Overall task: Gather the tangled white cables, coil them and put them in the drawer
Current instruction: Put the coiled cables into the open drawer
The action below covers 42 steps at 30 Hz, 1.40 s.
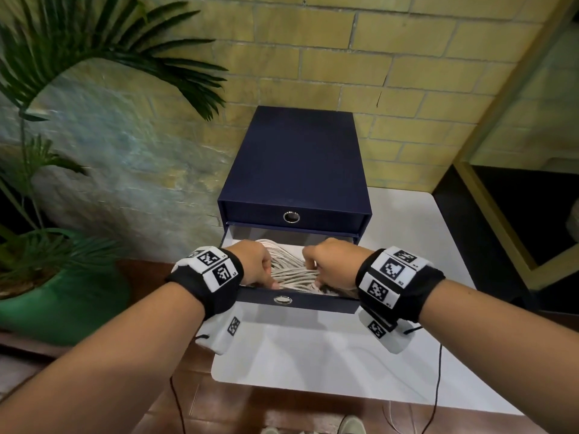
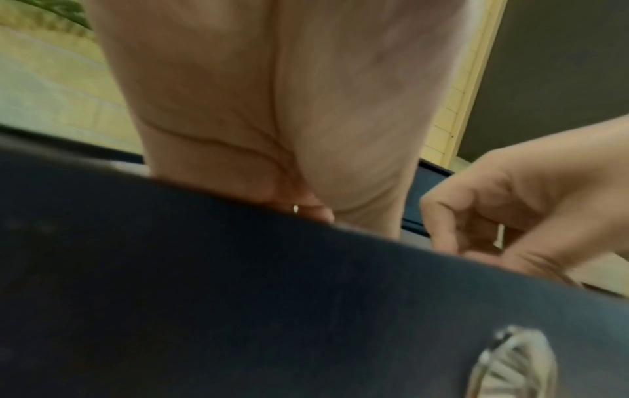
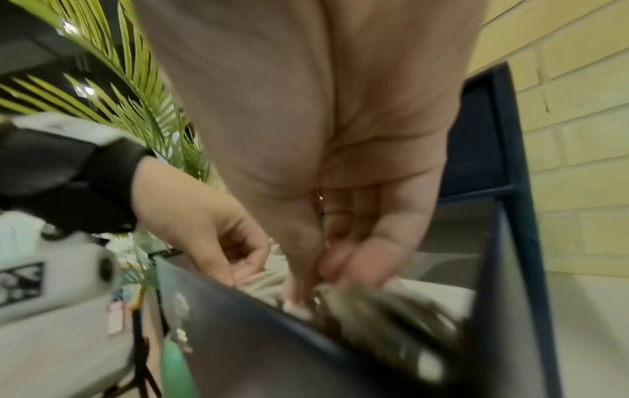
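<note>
The coiled white cables (image 1: 291,270) lie inside the pulled-out lower drawer (image 1: 316,301) of a navy drawer box (image 1: 297,158). My left hand (image 1: 257,264) reaches into the drawer's left side, its curled fingers (image 3: 221,250) gripping the coil (image 3: 262,282). My right hand (image 1: 329,264) is on the right side, its fingers (image 3: 343,264) curled round the strands. The left wrist view has my palm (image 2: 272,107) above the drawer front (image 2: 238,309), which hides the fingertips, and my right hand (image 2: 510,215) beyond it.
The upper drawer (image 1: 294,214) is closed. The box stands on a white table (image 1: 313,355) against a yellow brick wall. A palm in a green pot (image 1: 62,296) is at the left, a dark cabinet (image 1: 501,230) at the right.
</note>
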Tool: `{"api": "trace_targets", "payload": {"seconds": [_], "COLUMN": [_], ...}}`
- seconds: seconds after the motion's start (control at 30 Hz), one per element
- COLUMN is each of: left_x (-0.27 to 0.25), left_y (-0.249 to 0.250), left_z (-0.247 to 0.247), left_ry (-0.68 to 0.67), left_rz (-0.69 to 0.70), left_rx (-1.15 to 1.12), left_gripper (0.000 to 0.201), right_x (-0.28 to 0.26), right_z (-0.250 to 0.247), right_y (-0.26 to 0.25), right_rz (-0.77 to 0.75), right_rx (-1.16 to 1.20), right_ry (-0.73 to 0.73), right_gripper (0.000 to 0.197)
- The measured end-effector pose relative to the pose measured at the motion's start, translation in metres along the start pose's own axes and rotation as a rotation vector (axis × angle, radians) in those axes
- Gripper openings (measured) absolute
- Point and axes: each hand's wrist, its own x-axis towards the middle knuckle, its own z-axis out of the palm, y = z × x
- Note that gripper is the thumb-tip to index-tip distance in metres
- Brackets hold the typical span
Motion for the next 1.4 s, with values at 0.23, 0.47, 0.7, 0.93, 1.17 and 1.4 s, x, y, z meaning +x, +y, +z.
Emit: {"api": "trace_targets", "payload": {"seconds": [0.23,0.47,0.7,0.93,1.17,1.4], "left_x": [0.007,0.011,0.013,0.01,0.008,-0.009], "left_y": [0.012,0.009,0.005,0.003,-0.005,-0.002], "left_z": [0.004,0.004,0.001,0.001,-0.002,-0.013], "left_ry": [0.1,0.163,0.272,0.307,0.366,0.44], "left_rz": [-0.082,-0.101,-0.136,-0.115,-0.064,0.044], "left_rx": [0.076,0.053,0.015,-0.008,-0.134,-0.27], "left_gripper": [0.047,0.044,0.034,0.026,0.024,0.013], "right_x": [0.009,-0.007,0.003,-0.002,0.018,0.023], "right_z": [-0.003,-0.005,0.006,0.002,0.008,0.007], "right_y": [0.01,0.024,0.021,0.01,0.004,0.012], "right_rz": [0.023,0.008,0.013,-0.061,-0.055,-0.015], "right_rx": [0.058,-0.023,0.009,0.089,-0.089,-0.085], "right_ry": [0.068,-0.026,0.187,0.297,0.25,0.304], "right_gripper": [0.009,0.039,0.02,0.014,0.013,0.016]}}
